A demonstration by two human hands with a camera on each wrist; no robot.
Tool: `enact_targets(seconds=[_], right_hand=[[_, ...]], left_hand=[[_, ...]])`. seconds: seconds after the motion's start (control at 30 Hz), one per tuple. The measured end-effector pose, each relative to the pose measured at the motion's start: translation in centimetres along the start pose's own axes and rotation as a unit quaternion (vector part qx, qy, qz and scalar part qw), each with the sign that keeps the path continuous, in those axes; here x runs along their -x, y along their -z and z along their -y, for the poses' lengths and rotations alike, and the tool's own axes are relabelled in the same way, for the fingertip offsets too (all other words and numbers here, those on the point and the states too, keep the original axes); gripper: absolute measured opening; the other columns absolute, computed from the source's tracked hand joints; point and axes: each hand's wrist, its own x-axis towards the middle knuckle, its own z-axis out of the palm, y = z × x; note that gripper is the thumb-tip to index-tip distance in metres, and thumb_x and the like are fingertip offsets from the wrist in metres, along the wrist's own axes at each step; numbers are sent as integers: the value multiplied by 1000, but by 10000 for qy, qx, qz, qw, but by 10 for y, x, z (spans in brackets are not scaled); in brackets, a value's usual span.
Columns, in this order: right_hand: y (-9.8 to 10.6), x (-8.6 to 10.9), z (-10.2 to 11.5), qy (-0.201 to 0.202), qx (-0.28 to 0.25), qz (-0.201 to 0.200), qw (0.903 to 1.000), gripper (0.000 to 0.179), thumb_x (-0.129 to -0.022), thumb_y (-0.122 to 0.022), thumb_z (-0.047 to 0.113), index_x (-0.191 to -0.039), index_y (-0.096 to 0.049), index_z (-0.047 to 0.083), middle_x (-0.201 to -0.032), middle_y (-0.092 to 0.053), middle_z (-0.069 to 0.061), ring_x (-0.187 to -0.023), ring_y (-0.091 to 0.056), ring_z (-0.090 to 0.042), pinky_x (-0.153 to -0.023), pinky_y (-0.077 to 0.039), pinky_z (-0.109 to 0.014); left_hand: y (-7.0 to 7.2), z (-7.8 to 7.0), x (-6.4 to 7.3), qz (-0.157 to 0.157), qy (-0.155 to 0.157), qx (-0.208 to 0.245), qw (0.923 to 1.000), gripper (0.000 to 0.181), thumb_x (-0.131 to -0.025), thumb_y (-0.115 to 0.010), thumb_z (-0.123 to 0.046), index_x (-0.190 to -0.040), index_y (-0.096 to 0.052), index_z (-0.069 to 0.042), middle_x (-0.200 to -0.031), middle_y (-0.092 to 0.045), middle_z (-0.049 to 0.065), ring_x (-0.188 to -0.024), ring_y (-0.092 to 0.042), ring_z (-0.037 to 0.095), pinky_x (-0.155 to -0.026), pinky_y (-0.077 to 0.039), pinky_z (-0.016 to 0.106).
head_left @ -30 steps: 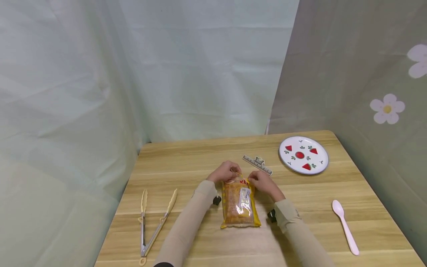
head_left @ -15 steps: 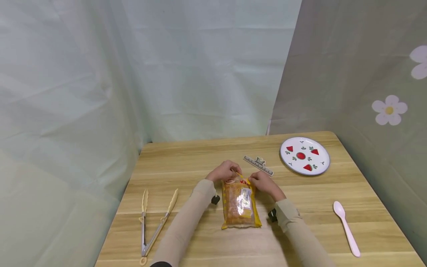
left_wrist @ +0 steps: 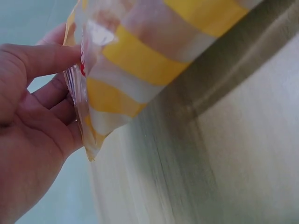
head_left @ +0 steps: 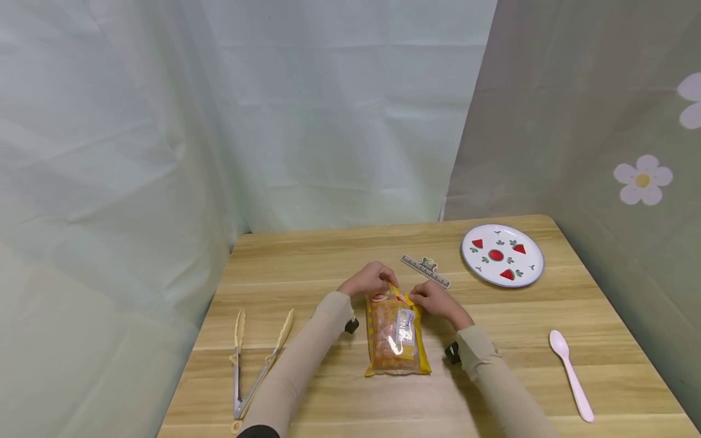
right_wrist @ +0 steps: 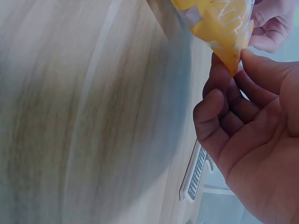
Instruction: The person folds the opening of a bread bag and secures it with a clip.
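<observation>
A yellow and clear plastic bag of bread (head_left: 387, 340) lies on the table, its far edge toward the back. My left hand (head_left: 370, 280) pinches the far left part of that edge; in the left wrist view the thumb presses the crinkled film (left_wrist: 79, 70) against the fingers. My right hand (head_left: 438, 302) pinches the far right corner, and the right wrist view shows the yellow corner (right_wrist: 230, 60) between thumb and forefinger, the other fingers curled. Between the two hands the edge of the bag stands raised. A clip with a piano-key pattern (head_left: 426, 271) lies just behind the right hand.
A round white plate with watermelon prints (head_left: 502, 267) sits at the back right. Toward the right front lies a pink spoon (head_left: 572, 378). Tongs with cream tips (head_left: 238, 365) lie spread at the left, beside the left sleeve. Cloth curtains (head_left: 350, 121) hang behind the table (head_left: 306, 249).
Both hands keep their hold on the bag's far edge. The edge between them now looks more raised and folded, with more yellow showing. The whole view has shifted slightly.
</observation>
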Motion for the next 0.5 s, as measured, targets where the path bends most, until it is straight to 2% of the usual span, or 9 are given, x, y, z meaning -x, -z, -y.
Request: enact_targets(seconds=[0.13,0.27,0.4,0.5], right_hand=[[2,1,-1,120,82,6,9999,16,-98,-61,4,-93,-75,-4,-74,-67,-1,-63,-51,-12,-60,-45,-28],[2,2,-2,263,149,-51,9995,16,-97,-62,2,-90,-74,-4,-73,-66,-1,-62,-51,-11,-60,-45,-27],[0,3,-2,283,116,-119,9995,15,-96,-62,1,-88,-73,-3,-74,-66,-1,-63,-51,-11,-60,-46,-27],[-2,4,-2,219,41,-162,9996,14,-95,-62,1,-87,-73,-2,-75,-66,-2,-64,-52,-11,-61,-46,-27]], left_hand=[[1,-4,0,87,36,52,9999,28,-90,-56,10,-95,-76,-9,-95,-73,-1,-89,-63,16,-81,-54,30],[2,-7,-1,178,15,108,9998,21,-92,-56,-2,-95,-76,-7,-96,-71,-1,-86,-62,14,-78,-53,29],[3,-8,-4,330,-130,33,9994,19,-96,-59,-15,-92,-75,-7,-90,-69,1,-80,-61,14,-74,-52,28],[2,-7,-6,511,-169,-99,9985,14,-96,-64,-16,-88,-74,-9,-86,-70,0,-77,-63,14,-74,-54,28]])
